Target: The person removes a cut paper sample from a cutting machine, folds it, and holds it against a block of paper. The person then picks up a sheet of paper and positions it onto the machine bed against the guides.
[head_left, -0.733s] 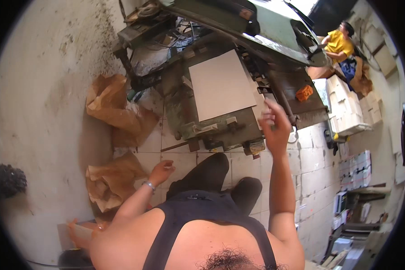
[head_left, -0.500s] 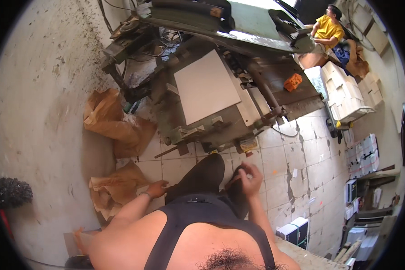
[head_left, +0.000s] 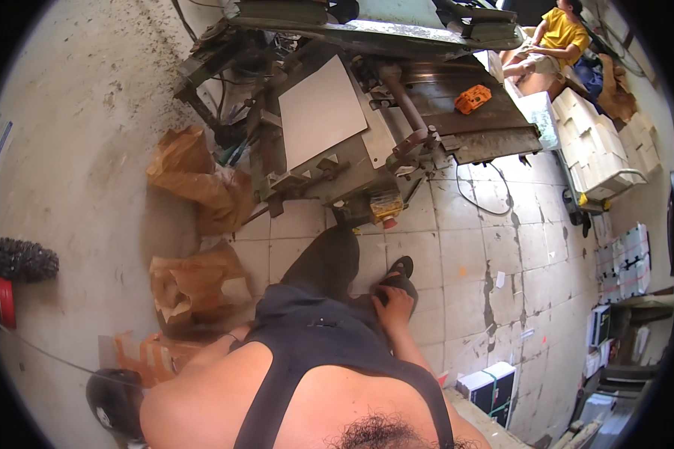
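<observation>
Nearest, the right hand [head_left: 394, 305] is being rested with loosely bent fingers on the knee of the dark trousers [head_left: 328, 263], and nothing is being grasped by it. The left hand is being hidden behind the hip, so its state cannot be told. Just beyond the right hand, a black sandal [head_left: 401, 269] is being worn on the tiled floor [head_left: 464, 247]. Judging from this, the palm is best being kept flat and the weight steady. Farther off, a white sheet [head_left: 322, 112] is being carried by the grey machine [head_left: 457, 138].
</observation>
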Action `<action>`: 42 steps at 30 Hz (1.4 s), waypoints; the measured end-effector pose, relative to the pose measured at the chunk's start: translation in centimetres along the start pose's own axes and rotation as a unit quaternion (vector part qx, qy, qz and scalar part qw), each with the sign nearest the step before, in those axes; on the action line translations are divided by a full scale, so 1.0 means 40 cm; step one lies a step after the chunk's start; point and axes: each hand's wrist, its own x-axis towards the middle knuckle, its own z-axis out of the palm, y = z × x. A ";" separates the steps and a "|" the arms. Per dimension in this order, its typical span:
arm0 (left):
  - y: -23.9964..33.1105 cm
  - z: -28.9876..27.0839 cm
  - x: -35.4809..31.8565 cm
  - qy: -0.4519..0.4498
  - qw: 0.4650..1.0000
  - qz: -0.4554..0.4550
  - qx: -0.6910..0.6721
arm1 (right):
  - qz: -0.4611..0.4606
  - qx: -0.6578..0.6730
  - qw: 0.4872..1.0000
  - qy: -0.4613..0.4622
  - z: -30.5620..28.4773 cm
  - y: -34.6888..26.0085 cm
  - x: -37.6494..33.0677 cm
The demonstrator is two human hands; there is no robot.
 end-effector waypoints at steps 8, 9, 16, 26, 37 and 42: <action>-0.034 -0.035 -0.036 0.002 0.980 0.054 0.190 | -0.041 0.030 0.999 0.003 0.002 0.011 0.024; -0.037 -0.029 -0.041 0.005 0.980 0.043 0.193 | -0.045 0.037 0.998 -0.002 0.008 0.018 0.031; 0.025 0.028 -0.062 0.058 0.996 -0.055 0.038 | -0.077 0.033 0.994 -0.066 0.023 -0.034 0.062; 0.006 0.141 -0.019 0.046 0.987 -0.113 -0.104 | -0.100 -0.023 0.918 -0.382 0.136 -0.123 0.225; -0.055 0.055 0.135 -0.017 0.961 -0.167 -0.219 | -0.246 -0.187 0.536 -0.786 0.453 -0.285 0.265; -0.050 -0.071 0.178 -0.023 0.955 -0.164 -0.245 | -0.062 -0.194 0.630 -0.749 0.430 -0.327 0.311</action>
